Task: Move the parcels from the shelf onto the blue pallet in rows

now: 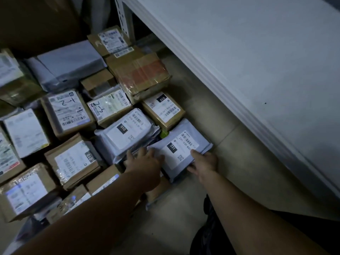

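A grey plastic mailer labelled 231 (184,138) lies at the right end of the nearest row of parcels. My right hand (204,162) pinches its near right corner, thumb on the label and fingers underneath. My left hand (147,162) rests with straight fingers on the mailer's left edge and touches the neighbouring grey mailer labelled 010 (127,129). Several brown boxes and grey mailers (70,111) lie in rows, covering the pallet. Only a dim bluish edge of the pallet (25,234) shows at the lower left.
The white shelf board (257,61) slants across the right side, its upright (127,19) at the top. A strip of pale tiled floor (211,111) runs between parcels and shelf. My dark clothing (207,229) is below. The scene is dim.
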